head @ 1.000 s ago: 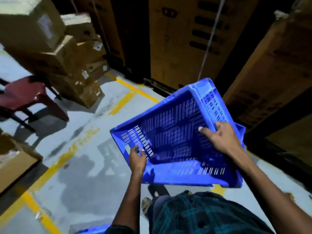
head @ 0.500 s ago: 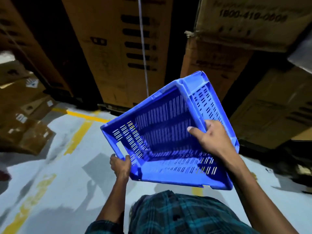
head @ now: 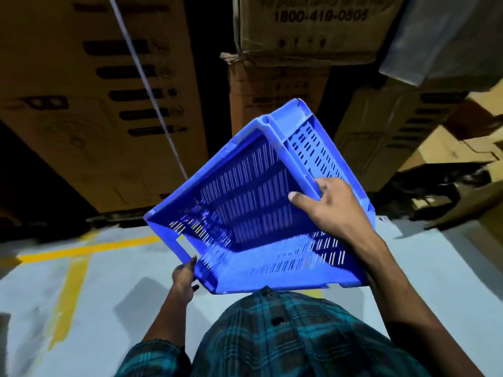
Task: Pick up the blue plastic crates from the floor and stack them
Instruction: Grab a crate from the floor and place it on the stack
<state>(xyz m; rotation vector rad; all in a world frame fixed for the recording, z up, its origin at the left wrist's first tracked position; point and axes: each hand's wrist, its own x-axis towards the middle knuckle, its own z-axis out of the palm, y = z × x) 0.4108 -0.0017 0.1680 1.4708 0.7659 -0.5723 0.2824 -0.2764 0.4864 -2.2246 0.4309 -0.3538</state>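
Observation:
I hold one blue slotted plastic crate (head: 253, 202) in the air in front of my chest, tilted with its open side facing me and its far corner raised. My right hand (head: 329, 205) grips the right rim, thumb inside and fingers over the edge. My left hand (head: 183, 276) holds the lower left corner from beneath, next to the handle cut-out. No other crate shows in this frame.
Tall stacked cardboard boxes (head: 95, 104) fill the wall ahead, with more boxes (head: 299, 28) to the upper right and tumbled ones (head: 435, 148) at the right. Grey floor with yellow lines (head: 81, 248) lies below. A thin cord (head: 147, 85) hangs diagonally down the boxes.
My view has swung right, away from the red chair and left boxes. The crate stayed in both hands and tilted up further; my left hand slid under its lower corner.

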